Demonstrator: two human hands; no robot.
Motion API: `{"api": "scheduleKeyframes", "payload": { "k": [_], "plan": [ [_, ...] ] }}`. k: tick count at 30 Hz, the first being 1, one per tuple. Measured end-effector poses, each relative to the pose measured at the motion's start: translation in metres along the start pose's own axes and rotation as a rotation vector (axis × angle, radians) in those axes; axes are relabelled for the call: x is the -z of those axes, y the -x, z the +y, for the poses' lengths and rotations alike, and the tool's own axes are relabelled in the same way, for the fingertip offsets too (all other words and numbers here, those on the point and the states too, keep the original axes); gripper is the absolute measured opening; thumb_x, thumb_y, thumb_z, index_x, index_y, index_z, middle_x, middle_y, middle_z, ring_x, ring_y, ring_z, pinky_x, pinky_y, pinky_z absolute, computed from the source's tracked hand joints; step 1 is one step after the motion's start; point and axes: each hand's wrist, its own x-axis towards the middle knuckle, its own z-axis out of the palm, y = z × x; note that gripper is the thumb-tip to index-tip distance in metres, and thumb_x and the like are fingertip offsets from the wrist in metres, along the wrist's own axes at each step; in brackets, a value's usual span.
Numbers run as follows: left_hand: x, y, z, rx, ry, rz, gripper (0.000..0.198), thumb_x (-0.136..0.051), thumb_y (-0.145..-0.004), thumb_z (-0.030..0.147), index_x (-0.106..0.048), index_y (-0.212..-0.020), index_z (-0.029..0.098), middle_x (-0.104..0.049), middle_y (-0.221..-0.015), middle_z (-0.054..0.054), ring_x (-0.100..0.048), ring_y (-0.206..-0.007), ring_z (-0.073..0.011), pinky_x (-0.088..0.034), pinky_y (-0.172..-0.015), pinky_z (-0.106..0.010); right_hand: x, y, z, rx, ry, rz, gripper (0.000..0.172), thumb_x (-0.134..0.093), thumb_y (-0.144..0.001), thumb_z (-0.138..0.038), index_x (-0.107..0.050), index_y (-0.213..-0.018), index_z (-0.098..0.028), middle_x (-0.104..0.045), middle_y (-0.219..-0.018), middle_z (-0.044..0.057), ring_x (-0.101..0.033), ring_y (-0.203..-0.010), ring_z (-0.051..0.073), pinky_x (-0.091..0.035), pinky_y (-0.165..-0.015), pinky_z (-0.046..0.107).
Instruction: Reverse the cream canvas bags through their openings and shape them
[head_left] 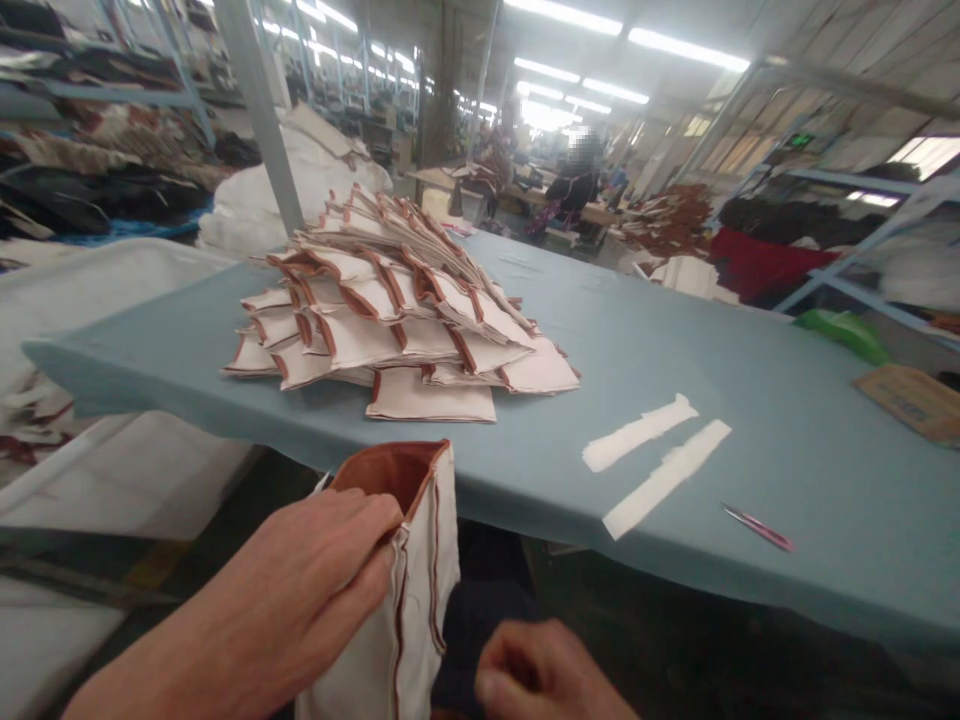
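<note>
My left hand (315, 570) is closed on the upper edge of a cream fabric bag (424, 560), thumb and fingers pinching its wall. The bag hangs upright in front of the table edge, its mouth open towards me, with brown lining inside and dark seams down the side. To the right of the bag and lower, my right hand (547, 665) is curled into a loose fist, apart from it. What lies inside those fingers, if anything, is hidden. Behind the bag, a large heap of similar cream pieces with brown edges (390, 310) is stacked on the table.
The blue-green table (637, 350) stretches away to the right. On it lie two white strips (667, 480), a small pink-handled tool (761, 527), a brown cardboard piece (911, 400) and a green bag (844, 333). White bins (142, 480) stand at left; people work far behind.
</note>
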Motion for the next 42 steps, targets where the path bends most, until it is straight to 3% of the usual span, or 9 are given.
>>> {"api": "scheduleKeyframes", "payload": {
  "k": [3,7,9,12,16,20,23,32,42],
  "plan": [
    [-0.003,0.007,0.001,-0.002,0.018,-0.007,0.013,-0.078,-0.093,0.04,-0.089,-0.097,0.035,-0.087,-0.096,-0.005,-0.076,-0.091,-0.0313,-0.057,-0.097,-0.032,0.025,-0.01,-0.064,0.502,0.184,0.279,0.016,-0.083,-0.093,-0.038,-0.09,-0.102,-0.026,-0.089,-0.1,0.007,-0.081,-0.093,0.027,-0.062,-0.087,0.033],
    [-0.001,0.02,-0.002,-0.034,0.105,0.048,0.023,-0.079,-0.091,0.042,-0.09,-0.11,0.036,-0.088,-0.115,-0.005,-0.077,-0.105,-0.033,-0.061,-0.099,-0.03,0.027,-0.045,-0.131,0.896,0.255,0.061,0.034,-0.074,-0.105,-0.043,-0.082,-0.134,-0.027,-0.083,-0.141,0.011,-0.075,-0.135,0.03,-0.052,-0.122,0.047],
    [0.002,0.025,-0.001,0.004,0.164,0.064,0.022,-0.075,-0.094,0.045,-0.089,-0.108,0.035,-0.088,-0.11,-0.004,-0.076,-0.102,-0.0325,-0.062,-0.088,-0.029,0.022,-0.062,-0.146,0.994,0.336,-0.063,0.036,-0.063,-0.111,-0.051,-0.081,-0.128,-0.024,-0.085,-0.131,0.012,-0.076,-0.127,0.029,-0.046,-0.126,0.049],
    [0.005,0.023,0.005,0.103,0.22,0.014,0.023,-0.07,-0.096,0.048,-0.087,-0.098,0.032,-0.087,-0.101,-0.004,-0.075,-0.096,-0.0312,-0.06,-0.077,-0.028,0.017,-0.076,-0.151,1.087,0.459,-0.144,0.041,-0.061,-0.111,-0.059,-0.074,-0.092,-0.024,-0.076,-0.086,0.004,-0.071,-0.086,0.023,-0.048,-0.115,0.047],
    [0.006,0.007,0.017,0.129,0.289,-0.118,0.019,-0.067,-0.089,0.041,-0.078,-0.082,0.028,-0.08,-0.083,-0.001,-0.072,-0.081,-0.0249,-0.056,-0.074,-0.026,0.014,-0.073,-0.146,1.076,0.441,-0.241,0.051,-0.06,-0.11,-0.059,-0.047,-0.072,-0.027,-0.054,-0.07,-0.004,-0.052,-0.069,0.018,-0.048,-0.092,0.037],
    [0.004,-0.011,0.026,0.113,0.227,-0.16,0.01,-0.064,-0.078,0.031,-0.072,-0.077,0.026,-0.076,-0.076,0.001,-0.068,-0.075,-0.0223,-0.052,-0.07,-0.025,0.014,-0.062,-0.14,0.888,0.379,-0.284,0.052,-0.06,-0.11,-0.064,-0.048,-0.077,-0.026,-0.051,-0.071,-0.006,-0.043,-0.062,0.013,-0.036,-0.066,0.029],
    [0.005,-0.016,0.027,0.127,0.185,-0.22,0.007,-0.066,-0.079,0.029,-0.073,-0.077,0.026,-0.079,-0.079,0.002,-0.071,-0.078,-0.0221,-0.053,-0.074,-0.023,0.016,-0.058,-0.137,0.773,0.337,-0.307,0.051,-0.063,-0.111,-0.062,-0.054,-0.078,-0.024,-0.057,-0.076,-0.005,-0.049,-0.066,0.012,-0.035,-0.065,0.025],
    [0.011,-0.006,0.027,0.07,0.028,-0.351,0.016,-0.061,-0.088,0.027,-0.077,-0.083,0.027,-0.08,-0.083,0.007,-0.073,-0.08,-0.0157,-0.051,-0.074,-0.019,0.01,-0.069,-0.107,0.778,0.197,-0.38,0.045,-0.08,-0.1,-0.055,-0.058,-0.079,-0.022,-0.052,-0.069,-0.008,-0.043,-0.059,0.009,-0.032,-0.059,0.024],
    [-0.007,0.005,0.024,-0.03,-0.003,-0.208,0.026,-0.054,-0.104,0.031,-0.069,-0.083,0.027,-0.075,-0.081,0.009,-0.067,-0.074,-0.011,-0.047,-0.07,-0.02,0.01,-0.061,-0.107,0.816,0.166,-0.296,0.03,-0.077,-0.098,-0.035,-0.058,-0.079,-0.022,-0.055,-0.072,-0.007,-0.045,-0.061,0.009,-0.038,-0.062,0.023]
  ]
}}
